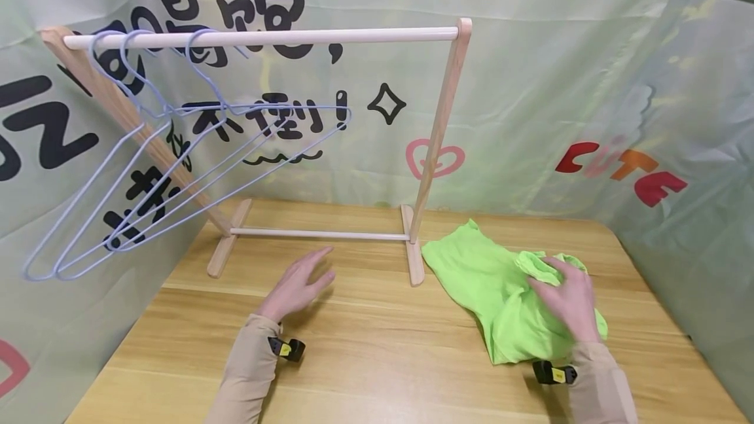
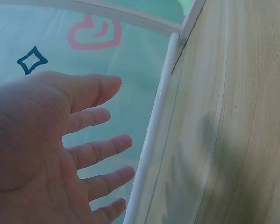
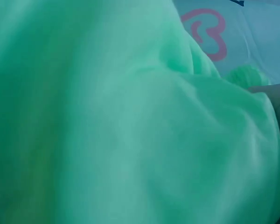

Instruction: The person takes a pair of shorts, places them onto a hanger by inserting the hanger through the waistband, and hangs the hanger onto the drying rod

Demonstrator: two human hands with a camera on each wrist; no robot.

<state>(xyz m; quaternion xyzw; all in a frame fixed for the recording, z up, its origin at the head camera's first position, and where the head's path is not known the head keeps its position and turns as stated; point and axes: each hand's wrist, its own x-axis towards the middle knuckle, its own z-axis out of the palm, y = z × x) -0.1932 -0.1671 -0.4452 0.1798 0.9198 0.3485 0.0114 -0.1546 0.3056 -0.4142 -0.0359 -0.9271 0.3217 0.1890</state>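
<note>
A crumpled lime-green cloth [image 1: 489,280], soft like a garment, lies on the right part of the table. My right hand [image 1: 568,296] grips a bunched fold of it between thumb and fingers, and this fold rises above the rest. In the right wrist view the green cloth [image 3: 130,135] fills most of the picture, hiding nearly all of the hand. My left hand [image 1: 297,286] hovers over the table in front of the rack, holding nothing. Its fingers are spread and relaxed in the left wrist view, where the palm [image 2: 32,149] shows.
A wooden clothes rack [image 1: 438,129] with a white top rail [image 1: 353,35] stands at the back of the wood-grain table [image 1: 377,352]. Three light-blue hangers [image 1: 206,87] hang toward the rail's left end. A printed fabric curtain [image 1: 530,84] encloses the back and sides.
</note>
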